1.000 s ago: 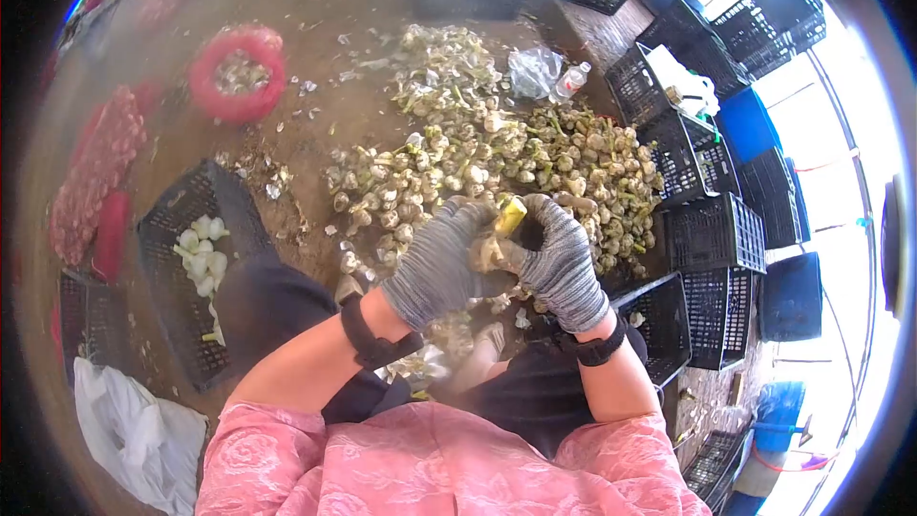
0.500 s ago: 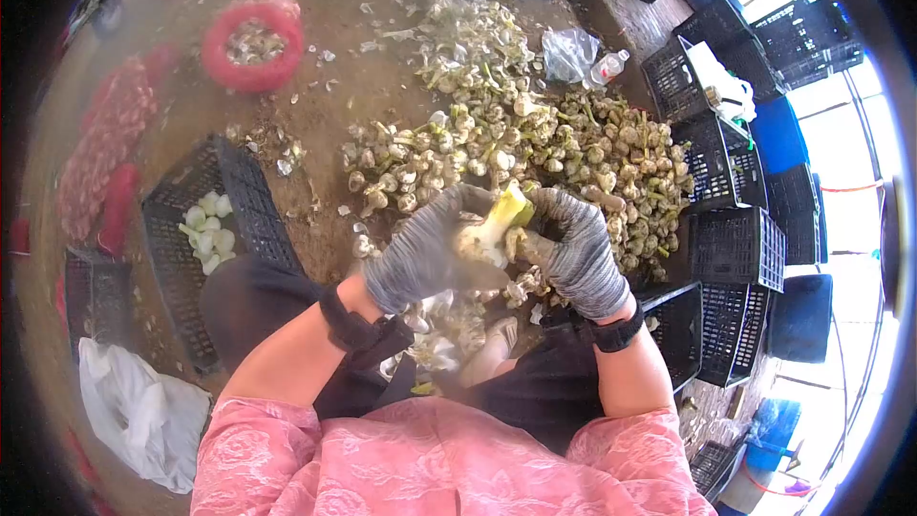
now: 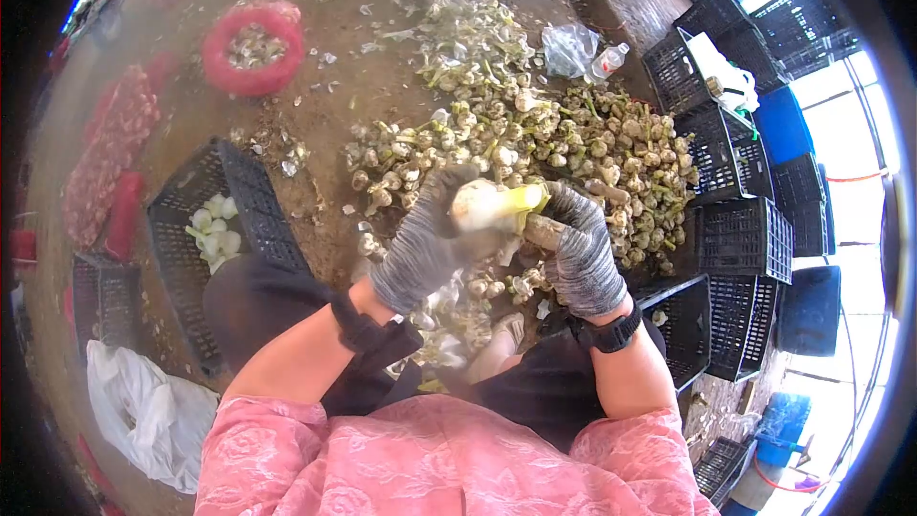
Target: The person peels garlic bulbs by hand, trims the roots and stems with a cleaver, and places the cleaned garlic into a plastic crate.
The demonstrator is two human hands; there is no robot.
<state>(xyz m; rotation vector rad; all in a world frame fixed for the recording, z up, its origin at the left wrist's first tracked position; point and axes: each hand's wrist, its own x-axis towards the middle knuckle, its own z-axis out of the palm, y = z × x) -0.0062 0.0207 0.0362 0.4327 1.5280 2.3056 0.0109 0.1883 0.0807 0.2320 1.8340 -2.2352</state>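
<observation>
In grey knit gloves, both hands hold one garlic bulb (image 3: 478,206) above the near edge of a large garlic pile (image 3: 611,148). My left hand (image 3: 427,247) grips the pale round bulb at its left side. The fingers of my right hand (image 3: 576,247) are closed around the yellow-green stem (image 3: 523,199), which points right. Loose peeled skins (image 3: 444,330) lie below the hands, between the legs. To the left, a black crate (image 3: 181,220) holds several clean white bulbs (image 3: 215,229).
A red mesh bag (image 3: 218,50) stands open at upper left, near filled mesh sacks (image 3: 115,148). White plastic (image 3: 148,411) lies at lower left. Black crates (image 3: 745,239) line the right side. A clear bottle (image 3: 609,61) and plastic bag (image 3: 569,50) sit behind the pile.
The garlic has turned from a slanted, upward-pointing stem to a nearly level one pointing right. Its round bulb end now shows more fully, and both hands have shifted slightly around it.
</observation>
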